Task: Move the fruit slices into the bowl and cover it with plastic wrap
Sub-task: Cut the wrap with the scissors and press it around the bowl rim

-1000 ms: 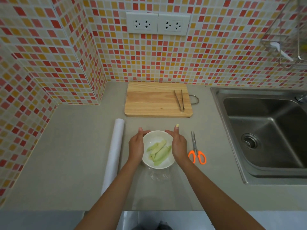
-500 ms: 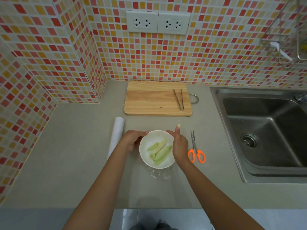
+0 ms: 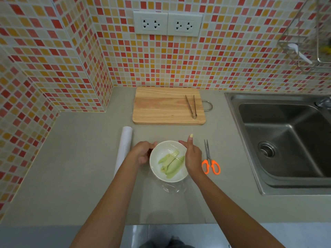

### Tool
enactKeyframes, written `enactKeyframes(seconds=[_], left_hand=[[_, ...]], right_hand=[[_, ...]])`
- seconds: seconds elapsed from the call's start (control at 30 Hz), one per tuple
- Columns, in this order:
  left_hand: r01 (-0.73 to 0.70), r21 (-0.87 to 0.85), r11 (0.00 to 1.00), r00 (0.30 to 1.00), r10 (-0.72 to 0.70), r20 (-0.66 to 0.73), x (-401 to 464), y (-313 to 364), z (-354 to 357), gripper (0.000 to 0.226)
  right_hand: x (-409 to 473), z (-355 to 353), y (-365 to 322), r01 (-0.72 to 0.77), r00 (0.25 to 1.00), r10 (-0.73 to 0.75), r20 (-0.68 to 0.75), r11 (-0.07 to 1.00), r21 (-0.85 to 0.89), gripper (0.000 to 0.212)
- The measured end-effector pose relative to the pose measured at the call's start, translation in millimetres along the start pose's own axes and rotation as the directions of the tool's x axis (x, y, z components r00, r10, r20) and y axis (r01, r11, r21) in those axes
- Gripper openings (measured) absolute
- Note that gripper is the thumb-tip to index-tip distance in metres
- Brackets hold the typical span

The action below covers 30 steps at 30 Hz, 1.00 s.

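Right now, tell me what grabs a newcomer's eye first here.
The white bowl of pale green fruit slices, film over it, sits mid-counter between both hands, left and right. Orange-handled scissors lie right of it. Behind, red-and-yellow mosaic tiles cover the wall.

roll (image 3: 125, 145) and scissors (image 3: 210, 159) flank the bowl (image 3: 157, 170); counter (image 3: 71, 167) elsewhere bare
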<state>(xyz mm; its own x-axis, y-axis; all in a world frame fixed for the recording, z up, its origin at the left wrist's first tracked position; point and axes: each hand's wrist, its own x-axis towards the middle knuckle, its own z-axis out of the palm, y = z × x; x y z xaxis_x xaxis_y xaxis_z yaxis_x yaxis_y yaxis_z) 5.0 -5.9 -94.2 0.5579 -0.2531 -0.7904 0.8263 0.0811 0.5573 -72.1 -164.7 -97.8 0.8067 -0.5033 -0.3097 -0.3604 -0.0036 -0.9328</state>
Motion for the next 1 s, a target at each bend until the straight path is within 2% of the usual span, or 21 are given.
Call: enactKeyframes(seconds=[0.13,0.23,0.3,0.37,0.4,0.47,0.57,0.6,0.63,0.7,0.77,0.9,1.0], left_hand=[[0.046,0.064,0.997,0.999,-0.046,-0.003,-1,6,3,0.029],[0.06,0.213,0.975,0.998,-0.054,-0.031,-6,9,5,0.018],[0.054,0.3,0.952,0.993,-0.019,-0.118,-7,8,12,0.017],[-0.02,0.368,0.93,0.971,0.106,-0.215,-2,4,19,0.017],[-0.09,0.403,0.911,0.938,0.213,-0.272,1,0,20,0.01],[-0.263,0.48,0.837,0.803,0.466,-0.372,2,-10,17,0.013],[-0.558,0.463,0.688,0.581,0.723,-0.374,-20,-31,10,0.024],[-0.627,0.439,0.644,0.54,0.765,-0.351,-30,-41,12,0.027],[-0.667,0.411,0.621,0.53,0.784,-0.324,-38,-52,15,0.029],[-0.696,0.341,0.632,0.567,0.775,-0.279,-46,-75,25,0.034],[-0.703,0.279,0.654,0.6,0.756,-0.261,-47,-90,36,0.042],[-0.712,0.274,0.646,0.584,0.762,-0.28,-35,-79,39,0.043],[-0.7,0.3,0.648,0.618,0.761,-0.199,-23,-59,32,0.04]], right_hand=[[1,1,2,0.004,1.0,-0.004,-0.012,1.0,0.001,0.067],[2,1,1,0.012,0.999,-0.012,-0.032,1.0,0.0,0.068],[3,-1,1,0.008,0.999,-0.008,-0.042,1.0,0.012,0.068],[4,-3,0,-0.004,0.999,0.006,-0.046,0.999,0.046,0.068],[4,-4,0,-0.003,0.999,0.006,-0.048,0.998,0.057,0.068],[4,-6,-1,0.006,0.998,-0.001,-0.058,0.997,0.076,0.068],[6,-15,-6,0.04,0.999,-0.038,-0.017,0.991,0.131,0.064],[7,-18,-8,0.05,0.998,-0.055,0.029,0.988,0.145,0.062],[8,-20,-9,0.052,0.994,-0.066,0.089,0.987,0.149,0.061],[7,-21,-10,0.036,0.977,-0.062,0.203,0.991,0.127,0.061],[3,-19,-9,0.017,0.966,-0.043,0.254,0.994,0.106,0.061],[-5,-18,-6,-0.039,0.976,0.009,0.219,0.99,0.133,0.055],[-12,-20,0,-0.061,0.986,0.03,0.167,0.981,0.186,0.053]])
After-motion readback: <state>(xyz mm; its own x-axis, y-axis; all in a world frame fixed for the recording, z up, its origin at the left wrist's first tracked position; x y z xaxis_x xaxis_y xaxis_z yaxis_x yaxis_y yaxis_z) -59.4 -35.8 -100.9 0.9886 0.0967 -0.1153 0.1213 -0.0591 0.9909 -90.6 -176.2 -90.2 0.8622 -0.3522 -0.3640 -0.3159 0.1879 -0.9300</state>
